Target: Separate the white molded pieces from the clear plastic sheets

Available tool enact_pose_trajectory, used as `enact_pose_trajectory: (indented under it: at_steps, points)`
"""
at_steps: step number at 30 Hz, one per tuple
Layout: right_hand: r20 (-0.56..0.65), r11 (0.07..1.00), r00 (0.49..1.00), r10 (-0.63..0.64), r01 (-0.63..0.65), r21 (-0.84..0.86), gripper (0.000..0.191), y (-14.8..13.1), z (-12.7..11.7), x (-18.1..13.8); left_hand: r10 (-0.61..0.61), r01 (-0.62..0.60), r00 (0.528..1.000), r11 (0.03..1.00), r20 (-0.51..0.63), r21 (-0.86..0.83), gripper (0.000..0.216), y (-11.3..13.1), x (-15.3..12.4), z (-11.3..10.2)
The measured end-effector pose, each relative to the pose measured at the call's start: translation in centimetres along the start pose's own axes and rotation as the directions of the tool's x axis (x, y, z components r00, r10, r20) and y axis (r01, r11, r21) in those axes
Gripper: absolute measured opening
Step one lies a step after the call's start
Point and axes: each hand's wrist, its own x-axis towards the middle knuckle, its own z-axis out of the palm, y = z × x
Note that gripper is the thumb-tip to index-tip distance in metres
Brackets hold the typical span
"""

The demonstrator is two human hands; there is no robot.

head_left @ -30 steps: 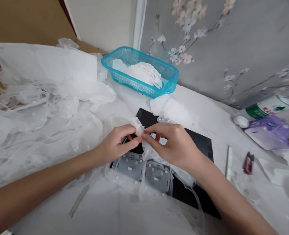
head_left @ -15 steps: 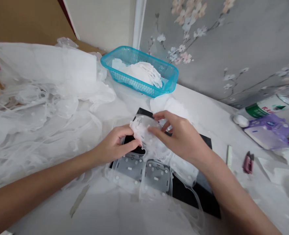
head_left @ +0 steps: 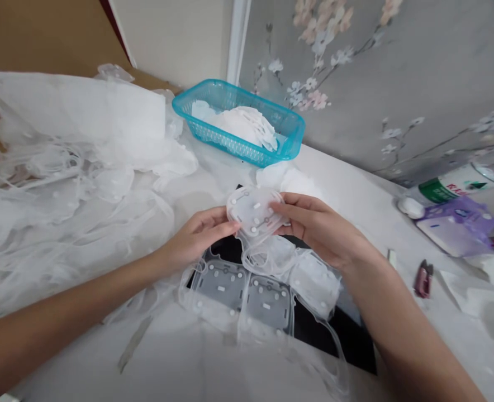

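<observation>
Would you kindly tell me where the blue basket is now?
In the head view, the blue basket stands at upper centre, beyond the right hand, with a grey floral wall behind its right end and white pieces by its near right corner.

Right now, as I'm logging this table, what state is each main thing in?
Translucent dotted rounded plastic piece: held up in both hands
Left bare hand: closed on its left edge
Right bare hand: closed on its right side
Black rectangular board: flat, partly covered
Blue plastic basket: upright, holding white pieces
Small dark-red clippers: lying down, jaws unclear
</observation>
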Motion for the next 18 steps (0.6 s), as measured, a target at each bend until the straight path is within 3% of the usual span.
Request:
enact_pose_trajectory:
  at_steps: [4,7,14,18]
  points:
    - [0.127,1.0,0.992,-0.008,0.011,-0.026,0.026,-0.05,-0.02,-0.11,-0.031,0.032,0.999,0.999,0.023,-0.014,0.013,0.05,-0.01,0.23]
    - [0.117,0.999,0.993,-0.031,0.035,-0.027,0.036,-0.01,0.0,-0.21,-0.027,0.026,0.999,1.0,-0.045,-0.013,0.014,-0.09,0.14,0.09]
    - [0.086,0.999,0.996,0.008,-0.013,0.052,0.014,0.13,0.04,-0.02,-0.045,0.041,0.996,0.998,-0.081,-0.045,0.016,-0.2,0.4,0.0]
    - [0.03,0.995,0.999,0.042,-0.044,0.087,0.011,0.22,0.09,0.26,-0.066,0.057,0.994,0.993,-0.084,-0.103,0.016,-0.1,0.32,-0.02]
